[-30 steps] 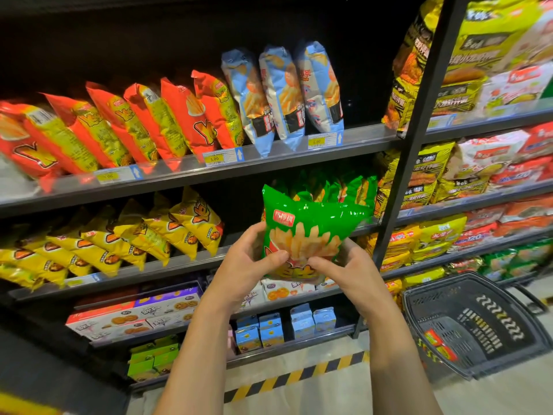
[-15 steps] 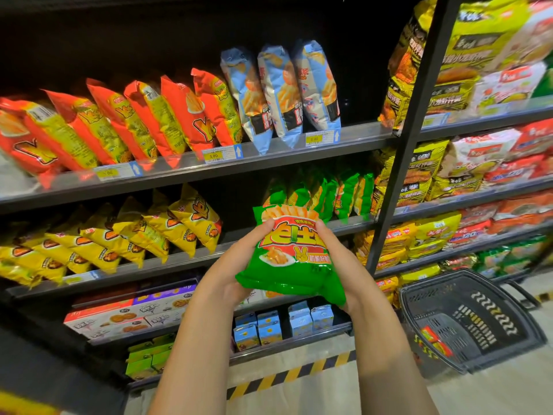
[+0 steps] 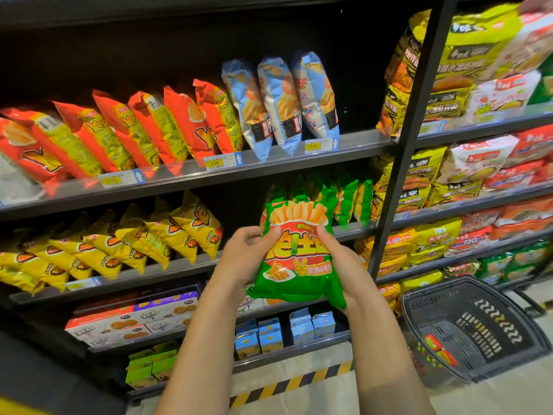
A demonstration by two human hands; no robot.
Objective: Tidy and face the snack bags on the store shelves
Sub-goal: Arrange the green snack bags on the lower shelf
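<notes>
Gripped at both sides by the left hand (image 3: pixel 245 256) and right hand (image 3: pixel 344 265) before the middle shelf (image 3: pixel 353 228), the green snack bag (image 3: pixel 294 259) could be crushed, or the green row (image 3: pixel 348 199) toppled, if shoved in

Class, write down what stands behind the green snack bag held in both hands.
More green bags stand on the shelf; the held green snack bag covers that row's left part.
</notes>
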